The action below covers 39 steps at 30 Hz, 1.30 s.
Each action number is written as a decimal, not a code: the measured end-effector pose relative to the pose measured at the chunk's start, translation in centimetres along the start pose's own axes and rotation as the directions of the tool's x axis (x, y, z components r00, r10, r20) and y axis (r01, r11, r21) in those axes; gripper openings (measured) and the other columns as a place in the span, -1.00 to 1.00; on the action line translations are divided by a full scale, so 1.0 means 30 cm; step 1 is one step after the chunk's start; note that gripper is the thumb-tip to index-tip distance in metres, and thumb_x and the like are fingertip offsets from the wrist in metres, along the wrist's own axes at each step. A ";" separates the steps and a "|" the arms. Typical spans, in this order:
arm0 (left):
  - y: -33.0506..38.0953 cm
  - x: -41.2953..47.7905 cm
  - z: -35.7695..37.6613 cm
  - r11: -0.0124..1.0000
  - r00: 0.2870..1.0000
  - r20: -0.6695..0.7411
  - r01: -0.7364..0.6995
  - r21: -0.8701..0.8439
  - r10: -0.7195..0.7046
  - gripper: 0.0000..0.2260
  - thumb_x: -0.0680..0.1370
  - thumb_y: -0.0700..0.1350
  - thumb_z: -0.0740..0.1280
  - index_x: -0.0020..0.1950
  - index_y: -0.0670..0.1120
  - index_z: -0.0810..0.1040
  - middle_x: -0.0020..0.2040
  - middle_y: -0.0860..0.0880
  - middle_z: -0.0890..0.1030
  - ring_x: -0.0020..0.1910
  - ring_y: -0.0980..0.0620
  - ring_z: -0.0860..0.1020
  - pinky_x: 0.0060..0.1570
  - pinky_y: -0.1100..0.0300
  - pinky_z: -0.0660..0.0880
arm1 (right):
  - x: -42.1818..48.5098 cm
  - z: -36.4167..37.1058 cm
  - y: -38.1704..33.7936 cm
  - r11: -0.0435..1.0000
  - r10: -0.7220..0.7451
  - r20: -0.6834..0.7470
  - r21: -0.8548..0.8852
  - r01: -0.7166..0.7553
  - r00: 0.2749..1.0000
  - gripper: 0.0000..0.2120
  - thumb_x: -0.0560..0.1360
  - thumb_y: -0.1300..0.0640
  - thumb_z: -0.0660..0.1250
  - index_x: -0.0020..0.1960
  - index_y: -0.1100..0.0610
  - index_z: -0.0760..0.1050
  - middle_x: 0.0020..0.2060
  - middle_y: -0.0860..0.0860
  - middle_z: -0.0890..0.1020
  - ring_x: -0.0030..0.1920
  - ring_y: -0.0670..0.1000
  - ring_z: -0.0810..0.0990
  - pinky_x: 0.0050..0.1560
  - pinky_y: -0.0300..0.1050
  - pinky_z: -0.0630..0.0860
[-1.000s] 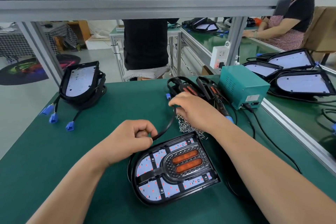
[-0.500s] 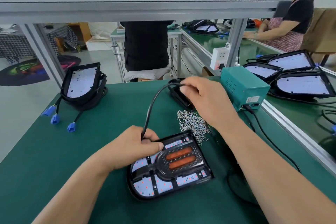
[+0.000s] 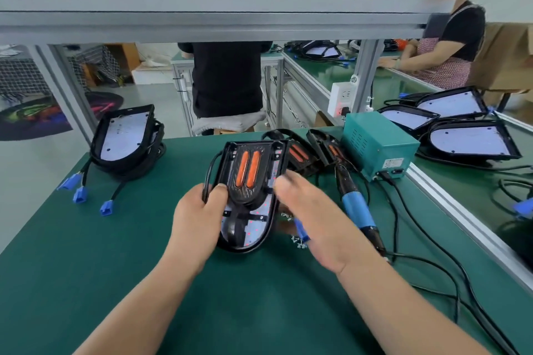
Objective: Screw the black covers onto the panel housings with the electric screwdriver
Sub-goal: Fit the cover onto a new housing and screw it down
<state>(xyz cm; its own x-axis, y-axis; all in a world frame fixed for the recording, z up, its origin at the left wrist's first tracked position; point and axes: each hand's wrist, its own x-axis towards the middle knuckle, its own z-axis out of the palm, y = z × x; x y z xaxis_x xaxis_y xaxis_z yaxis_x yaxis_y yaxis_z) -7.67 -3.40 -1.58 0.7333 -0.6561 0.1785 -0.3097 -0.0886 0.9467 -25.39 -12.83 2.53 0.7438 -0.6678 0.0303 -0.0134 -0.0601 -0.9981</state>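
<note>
left hand [image 3: 199,216]: grips the left edge of the panel housing [image 3: 251,219], thumb on its face, fingers hidden underneath; pins a loop of black cable [image 3: 209,173] against the same edge.
panel housing: held tilted above the green table [image 3: 86,268], rounded end nearest the camera, black cover [image 3: 245,179] with two orange strips seated on its face.
right hand [image 3: 311,219]: smeared by motion blur at the right edge of the panel housing; fingers seem loosely extended, yet cannot tell whether touching or holding anything.
blue connector [image 3: 301,232]: peeks out below the right hand, largely cut off by it.
screws [image 3: 297,242]: a few visible on the table, any others masked by the right hand.
electric screwdriver [image 3: 357,210]: lies on the table just right of the right hand, blue-sleeved, lower end slipping behind the forearm.
spare covers [image 3: 300,153]: lean behind the panel housing, partly blocked by it.
green power box [image 3: 375,144]: stands at the far right of the table, cables trailing toward the camera.
stacked housings [image 3: 124,138]: far left, blue plugs [image 3: 79,194] spread on the table.
</note>
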 end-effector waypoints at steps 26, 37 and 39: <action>-0.113 0.021 0.028 0.980 0.924 0.350 0.190 -0.065 -0.155 -0.71 0.69 -0.31 0.11 0.17 -0.09 0.61 -0.25 -0.04 0.65 -0.37 -0.04 0.45 -0.25 -0.02 0.43 | -0.366 -0.523 -0.075 0.945 -0.230 -0.708 0.001 0.327 0.667 -0.65 0.62 0.38 0.23 0.07 0.10 0.76 0.05 0.15 0.77 -0.02 0.08 0.74 -0.04 -0.08 0.67; -0.184 0.085 0.026 0.969 0.912 0.377 0.218 -0.117 -0.160 -0.83 0.71 -0.26 0.26 0.15 -0.17 0.66 -0.13 -0.21 0.73 -0.42 -0.05 0.56 -0.51 0.24 0.45 | -0.564 -0.799 -0.157 0.946 -0.221 -0.896 -0.101 0.308 0.385 -0.79 0.66 0.29 0.30 0.09 0.07 0.68 -0.06 -0.03 0.77 -0.15 -0.06 0.72 -0.17 -0.23 0.64; -0.192 0.094 0.027 0.967 0.913 0.380 0.216 -0.138 -0.150 -0.81 0.72 -0.21 0.27 0.11 -0.10 0.70 -0.16 -0.19 0.73 -0.45 -0.03 0.54 -0.54 0.26 0.42 | -0.595 -0.858 -0.160 0.947 -0.227 -0.913 -0.127 0.294 0.338 -0.82 0.65 0.24 0.33 0.08 0.06 0.68 -0.04 -0.05 0.78 -0.14 -0.06 0.73 -0.22 -0.24 0.62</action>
<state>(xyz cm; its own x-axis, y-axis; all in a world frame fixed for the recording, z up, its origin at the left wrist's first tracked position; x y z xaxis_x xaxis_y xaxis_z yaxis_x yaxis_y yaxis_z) -4.33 -5.34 -6.74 0.4861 -0.8702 -0.0804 -0.0581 -0.1240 0.9906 -55.81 -19.72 8.17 -0.3563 -0.8895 0.2862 0.1209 -0.3476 -0.9298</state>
